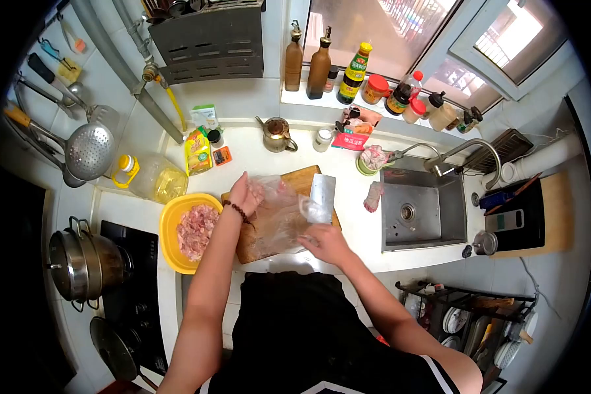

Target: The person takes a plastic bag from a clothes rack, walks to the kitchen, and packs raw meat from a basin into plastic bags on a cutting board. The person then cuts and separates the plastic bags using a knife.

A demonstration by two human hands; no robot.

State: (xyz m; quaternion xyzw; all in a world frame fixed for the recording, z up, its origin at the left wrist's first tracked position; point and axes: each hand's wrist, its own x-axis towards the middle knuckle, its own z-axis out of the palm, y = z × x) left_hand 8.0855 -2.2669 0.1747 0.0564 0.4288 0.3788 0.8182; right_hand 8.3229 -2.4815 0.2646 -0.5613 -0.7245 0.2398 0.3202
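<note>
A clear plastic bag (276,220) is spread between my hands over the wooden cutting board (302,176). My left hand (244,196), with a beaded bracelet at the wrist, grips the bag at its upper left; some fingers are blurred behind the film. At the bag's lower right edge, my right hand (326,243) pinches the plastic. A cleaver (324,190) with a broad blade lies on the right of the board, its lower part behind the bag and my right hand. Left of the board, chopped raw meat (197,230) fills a yellow basin (167,248), beside my left forearm.
An oil jug (157,184), a teapot (279,136) and a glass jar (322,139) stand behind the board. To the right are a steel sink (423,233) and a green-rimmed bowl (369,167). Sauce bottles line the windowsill. A steamer pot (79,259) sits at the stove.
</note>
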